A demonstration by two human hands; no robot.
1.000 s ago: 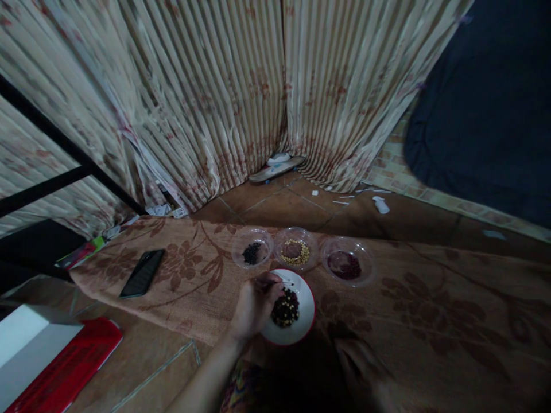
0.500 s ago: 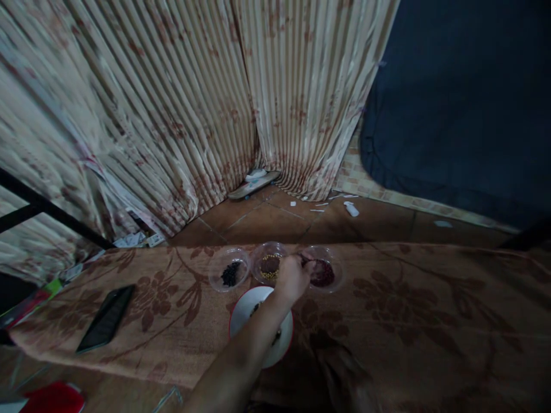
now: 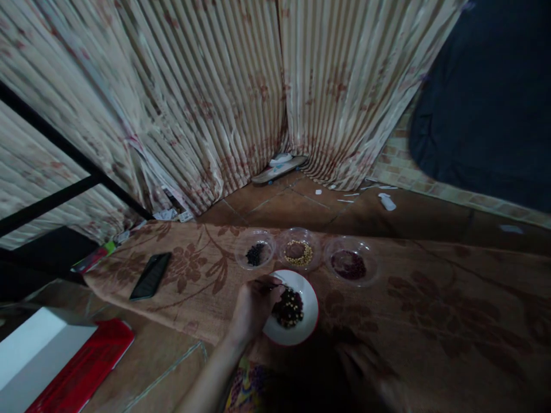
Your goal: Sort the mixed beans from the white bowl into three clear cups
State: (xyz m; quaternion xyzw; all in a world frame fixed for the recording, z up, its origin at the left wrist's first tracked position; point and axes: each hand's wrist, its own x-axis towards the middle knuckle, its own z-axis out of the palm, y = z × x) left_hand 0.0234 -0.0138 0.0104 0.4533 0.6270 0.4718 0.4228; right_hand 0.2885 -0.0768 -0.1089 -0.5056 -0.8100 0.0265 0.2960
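Observation:
My left hand is over the left rim of a white bowl with a red edge. Its fingers are pinched together, and whatever they hold is too small or hidden to make out. Inside the bowl lies a mix of dark, red and yellow beans. Behind it stand three clear plastic bowls: black beans on the left, yellow beans in the middle and dark red beans on the right. Low on the right, my right hand is in deep shadow, its fingers unclear.
A dark phone lies on the left of the cloth-covered table. A white box and a red item are on the floor at lower left. Beyond the table are striped curtains and a small skateboard.
My left hand has moved from the dark red beans back to the white bowl, where the pile of mixed beans now shows. The view has shifted left; the right hand stays low.

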